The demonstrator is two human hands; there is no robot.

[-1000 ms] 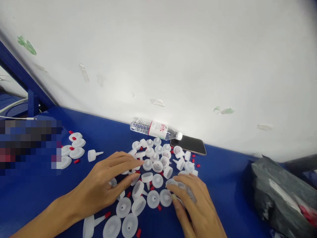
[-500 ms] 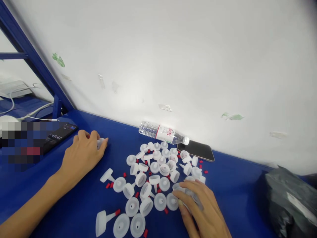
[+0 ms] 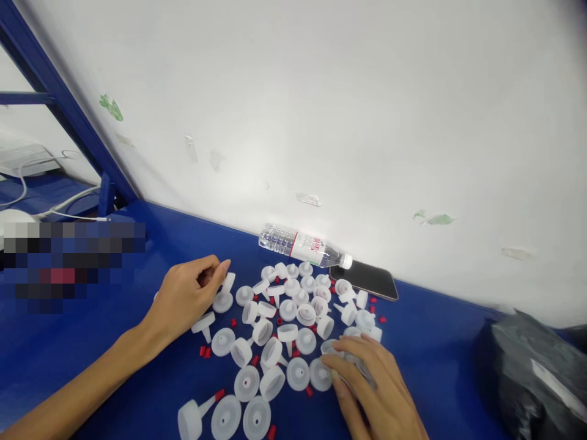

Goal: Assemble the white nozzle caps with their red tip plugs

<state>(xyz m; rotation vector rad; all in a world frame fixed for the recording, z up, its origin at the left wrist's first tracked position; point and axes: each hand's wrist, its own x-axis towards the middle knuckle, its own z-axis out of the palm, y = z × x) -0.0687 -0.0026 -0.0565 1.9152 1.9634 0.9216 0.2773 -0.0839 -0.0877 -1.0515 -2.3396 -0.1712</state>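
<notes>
1. White nozzle caps (image 3: pixel 288 310) are scattered on the blue table (image 3: pixel 435 354).
2. The left hand (image 3: pixel 183 299) is curled beside some; others are partly covered by the right hand (image 3: pixel 378 388); neither grip can be told.

Small red characters (image 3: pixel 316 244), too blurred for reading, on the white label (image 3: pixel 302 247) of the clear plastic bottle (image 3: pixel 279 240).

The bare left hand (image 3: pixel 183 299) moved right, and two translucent white plastic nozzle caps (image 3: pixel 223 302) appeared beside its fingertips.
</notes>
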